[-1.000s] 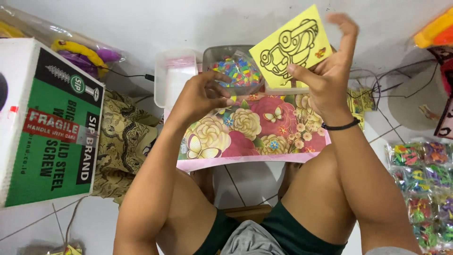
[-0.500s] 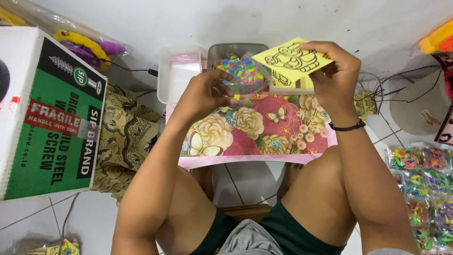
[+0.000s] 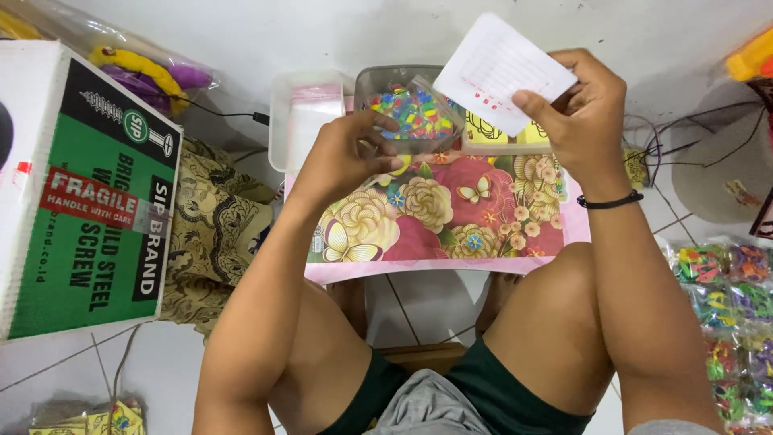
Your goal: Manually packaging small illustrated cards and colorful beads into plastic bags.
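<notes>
We saw the right hand [image 3: 584, 109] pinching a white card [image 3: 503, 71] above the bead tub [image 3: 407, 109], its long axis tilted, white back facing us; the left hand [image 3: 350, 153] curled at the tub's rim.

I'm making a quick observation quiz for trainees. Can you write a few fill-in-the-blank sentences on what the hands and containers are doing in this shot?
1. The right hand holds up a card whose visible face is mostly ____ in colour.
2. The left hand rests at the tub filled with small ____ pieces.
3. The low table has a cover printed with ____ and butterflies.
4. A black ____ circles the right wrist.

Missing words: white; multicoloured; flowers; band
</notes>
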